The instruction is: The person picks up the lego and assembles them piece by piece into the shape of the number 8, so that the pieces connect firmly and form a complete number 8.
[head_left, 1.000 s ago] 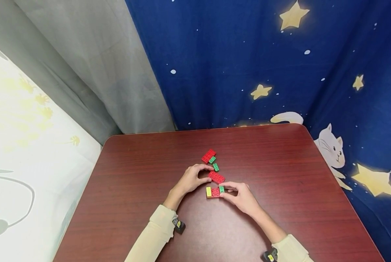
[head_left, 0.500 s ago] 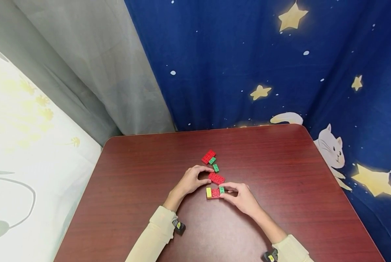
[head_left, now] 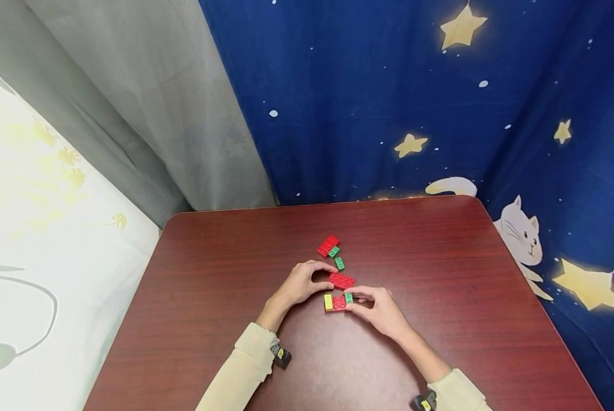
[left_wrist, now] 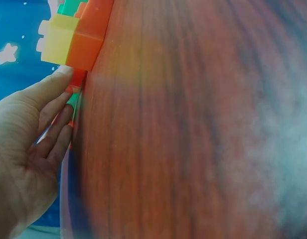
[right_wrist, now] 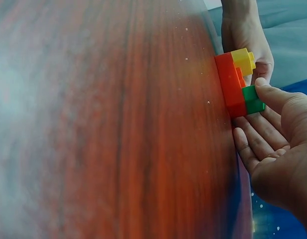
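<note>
My left hand point(head_left: 300, 282) holds the left end of a red eight-stud toy brick point(head_left: 342, 280) between thumb and fingers. Just in front of it on the table lies a second red brick point(head_left: 339, 303), carrying a yellow brick point(head_left: 328, 302) on its left end and a green brick point(head_left: 349, 298) on its right end. My right hand point(head_left: 380, 311) pinches that green brick between thumb and index finger. The right wrist view shows this small build point(right_wrist: 228, 84) from its side, bare red studs between yellow and green. In the left wrist view the yellow brick point(left_wrist: 60, 40) stands above my thumb.
Behind my left fingers a loose green brick point(head_left: 340, 264) lies on the brown table point(head_left: 209, 274). Farther back, another green brick point(head_left: 334, 252) is against a red brick point(head_left: 328, 245). Curtains point(head_left: 337, 114) hang beyond the table's far edge.
The red brick in my left hand has turned slightly, its long side now more nearly parallel to the front build. My right hand has stayed on the green brick.
</note>
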A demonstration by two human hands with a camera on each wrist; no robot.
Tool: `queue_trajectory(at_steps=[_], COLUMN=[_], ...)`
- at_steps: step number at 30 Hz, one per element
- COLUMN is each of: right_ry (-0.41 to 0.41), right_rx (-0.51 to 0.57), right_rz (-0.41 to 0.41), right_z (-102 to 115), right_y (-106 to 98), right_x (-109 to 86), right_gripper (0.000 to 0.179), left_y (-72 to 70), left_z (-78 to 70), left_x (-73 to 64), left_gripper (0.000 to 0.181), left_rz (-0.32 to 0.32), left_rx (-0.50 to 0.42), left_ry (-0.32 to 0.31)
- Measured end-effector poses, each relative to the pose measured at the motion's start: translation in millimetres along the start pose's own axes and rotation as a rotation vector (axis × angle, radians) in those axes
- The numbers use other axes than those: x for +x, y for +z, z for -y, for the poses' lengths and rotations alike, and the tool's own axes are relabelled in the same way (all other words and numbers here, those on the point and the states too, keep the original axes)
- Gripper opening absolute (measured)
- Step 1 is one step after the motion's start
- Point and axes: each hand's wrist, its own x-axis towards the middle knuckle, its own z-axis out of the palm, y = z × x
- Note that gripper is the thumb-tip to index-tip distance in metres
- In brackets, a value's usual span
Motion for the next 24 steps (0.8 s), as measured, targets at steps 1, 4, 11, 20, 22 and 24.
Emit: queue_trajectory(at_steps=[1, 4, 11, 20, 22, 24], right_ry=[0.0, -0.002, -0.01, -0.005, -0.003, -0.002], right_rx=[0.003, 0.012, 0.005, 0.003, 0.003, 0.005], right_rz=[-0.001, -0.003, -0.005, -0.001, -0.003, -0.004], right_z=[0.0, -0.6, -2.2, -0.1, -0.1, -0.3], right_y=[0.0, 0.2, 1.2, 0.6, 0.6, 0.7], right_x=[0.1, 0.2, -0.1, -0.2, -0.1, -0.2], right_gripper=[0.034, 0.034, 0.034, 0.033, 0.033, 0.033], left_y=[-0.2, -0.4, 1.0, 0.8, 0.6, 0.2], left_z=[-0.4, -1.0, -0.7, -2.2, -3.1, -4.5], left_x=[-0.1, -0.3, -0.9, -2.5, -2.8, -3.4], left_gripper=[0.035, 0.035, 0.034, 0.033, 0.032, 0.033], left_rz=[0.002, 0.006, 0.022, 0.017, 0.009, 0.0], left_rx=[-0.003, -0.016, -0.012, -0.029, -0.032, -0.039], left_ry=[0.003, 0.007, -0.002, -0.001, 0.002, 0.002])
